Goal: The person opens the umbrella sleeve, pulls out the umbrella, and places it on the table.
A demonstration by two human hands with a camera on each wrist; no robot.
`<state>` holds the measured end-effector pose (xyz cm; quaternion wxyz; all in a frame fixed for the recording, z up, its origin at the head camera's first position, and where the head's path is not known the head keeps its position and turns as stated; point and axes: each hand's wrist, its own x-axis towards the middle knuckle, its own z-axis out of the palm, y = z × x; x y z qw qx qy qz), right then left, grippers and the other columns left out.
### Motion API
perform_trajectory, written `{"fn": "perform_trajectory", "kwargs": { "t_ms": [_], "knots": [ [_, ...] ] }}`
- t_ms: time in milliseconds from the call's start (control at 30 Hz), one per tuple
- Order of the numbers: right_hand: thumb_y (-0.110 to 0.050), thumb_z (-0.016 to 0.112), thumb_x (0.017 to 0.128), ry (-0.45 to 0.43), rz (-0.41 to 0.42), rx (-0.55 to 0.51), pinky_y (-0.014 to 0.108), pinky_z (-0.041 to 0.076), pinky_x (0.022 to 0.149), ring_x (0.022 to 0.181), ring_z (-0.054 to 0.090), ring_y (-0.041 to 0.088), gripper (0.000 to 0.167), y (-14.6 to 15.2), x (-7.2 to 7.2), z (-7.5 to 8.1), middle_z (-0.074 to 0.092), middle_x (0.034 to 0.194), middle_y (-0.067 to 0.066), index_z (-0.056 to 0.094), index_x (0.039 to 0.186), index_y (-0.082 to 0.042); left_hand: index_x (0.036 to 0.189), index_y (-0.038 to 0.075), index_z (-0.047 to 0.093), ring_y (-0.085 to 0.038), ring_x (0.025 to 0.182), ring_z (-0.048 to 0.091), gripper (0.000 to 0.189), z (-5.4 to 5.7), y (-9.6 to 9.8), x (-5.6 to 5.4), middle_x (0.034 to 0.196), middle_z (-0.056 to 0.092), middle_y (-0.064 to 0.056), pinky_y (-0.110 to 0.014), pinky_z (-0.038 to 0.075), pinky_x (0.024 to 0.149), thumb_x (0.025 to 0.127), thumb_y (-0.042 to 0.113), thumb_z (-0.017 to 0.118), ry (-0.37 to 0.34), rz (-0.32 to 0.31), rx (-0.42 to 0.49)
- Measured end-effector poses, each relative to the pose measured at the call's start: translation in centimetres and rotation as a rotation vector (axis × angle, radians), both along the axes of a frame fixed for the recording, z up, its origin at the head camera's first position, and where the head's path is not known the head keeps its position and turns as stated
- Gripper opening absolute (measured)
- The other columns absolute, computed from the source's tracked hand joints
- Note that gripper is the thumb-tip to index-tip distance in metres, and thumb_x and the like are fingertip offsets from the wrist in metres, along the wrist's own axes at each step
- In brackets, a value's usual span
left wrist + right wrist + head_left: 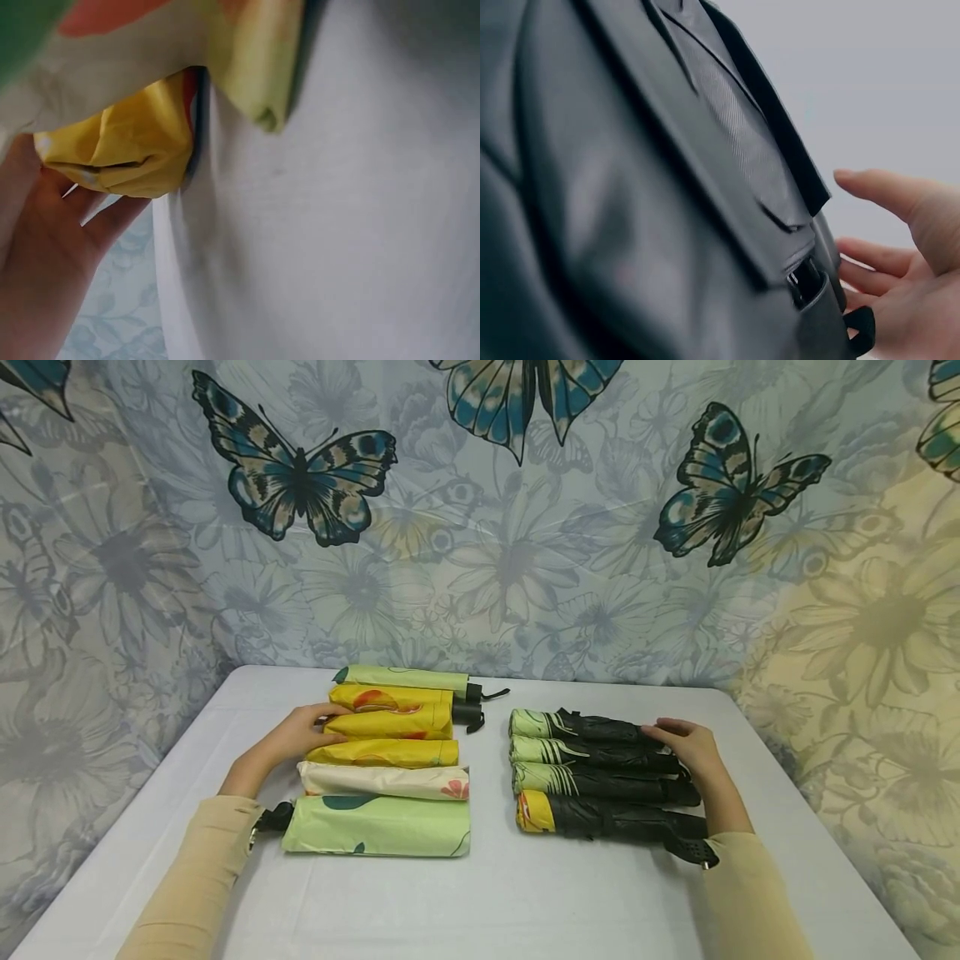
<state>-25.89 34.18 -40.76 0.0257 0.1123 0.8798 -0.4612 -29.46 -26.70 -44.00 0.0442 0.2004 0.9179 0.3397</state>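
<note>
Several folded umbrellas in green, yellow and white sleeves lie in a column at the left of the table in the head view. My left hand (298, 732) is at the left end of a yellow umbrella (397, 723), its fingers touching the bunched end of the yellow fabric (139, 142) in the left wrist view. On the right, several folded umbrellas with black fabric lie side by side. My right hand (692, 745) is at the right end of the farthest black umbrella (603, 729). In the right wrist view its fingers are extended at the black umbrella's end, with the thumb (877, 189) apart.
Nearest on the left lie a wide green umbrella (382, 827) and a white one (390, 781). A yellow-tipped black umbrella (607, 817) is the nearest on the right. The white table (480, 910) meets a floral wall covering (517, 560) at the back.
</note>
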Motion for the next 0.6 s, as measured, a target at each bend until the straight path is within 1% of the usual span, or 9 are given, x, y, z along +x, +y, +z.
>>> {"fn": "perform_trajectory", "kwargs": {
  "t_ms": [100, 200, 300, 467, 600],
  "knots": [
    [-0.046, 0.058, 0.096, 0.027, 0.001, 0.000, 0.059, 0.031, 0.115, 0.140, 0.033, 0.045, 0.077, -0.2, -0.1, 0.1, 0.037, 0.150, 0.030, 0.035, 0.147, 0.007, 0.130, 0.007, 0.061, -0.041, 0.124, 0.053, 0.043, 0.4, 0.0, 0.1, 0.133, 0.059, -0.020, -0.059, 0.043, 0.105, 0.089, 0.013, 0.071, 0.002, 0.003, 0.003],
    [-0.049, 0.058, 0.095, 0.055, 0.000, -0.022, 0.058, 0.030, 0.115, 0.141, 0.033, 0.044, 0.080, -0.6, -0.2, 0.3, 0.037, 0.151, 0.029, 0.035, 0.148, 0.005, 0.132, 0.009, 0.060, -0.042, 0.128, 0.050, 0.045, 0.8, -0.2, 0.2, 0.136, 0.058, -0.019, -0.059, 0.042, 0.106, 0.089, 0.015, 0.072, -0.011, 0.004, 0.010],
    [-0.053, 0.058, 0.093, 0.065, 0.003, -0.036, 0.059, 0.029, 0.116, 0.142, 0.031, 0.044, 0.083, -1.1, -0.3, 0.5, 0.035, 0.153, 0.027, 0.034, 0.149, 0.003, 0.134, 0.009, 0.059, -0.042, 0.130, 0.049, 0.047, 1.2, -0.3, 0.2, 0.138, 0.057, -0.018, -0.059, 0.042, 0.107, 0.090, 0.018, 0.071, -0.021, -0.011, 0.018],
    [-0.052, 0.059, 0.093, 0.061, -0.004, -0.053, 0.060, 0.028, 0.116, 0.144, 0.027, 0.045, 0.084, -1.9, -0.6, 0.6, 0.028, 0.156, 0.028, 0.031, 0.151, 0.002, 0.133, 0.008, 0.059, -0.039, 0.127, 0.051, 0.047, 1.8, -0.4, 0.1, 0.134, 0.060, -0.016, -0.060, 0.041, 0.105, 0.091, 0.023, 0.070, -0.004, -0.024, 0.033],
    [-0.049, 0.060, 0.093, 0.087, -0.020, -0.065, 0.057, 0.026, 0.118, 0.146, 0.024, 0.044, 0.082, -2.5, -0.9, 0.6, 0.027, 0.157, 0.027, 0.031, 0.150, 0.002, 0.130, 0.008, 0.060, -0.036, 0.122, 0.054, 0.044, 2.3, -0.4, 0.0, 0.129, 0.063, -0.014, -0.059, 0.042, 0.104, 0.091, 0.024, 0.070, 0.015, -0.016, 0.030]
  ]
}}
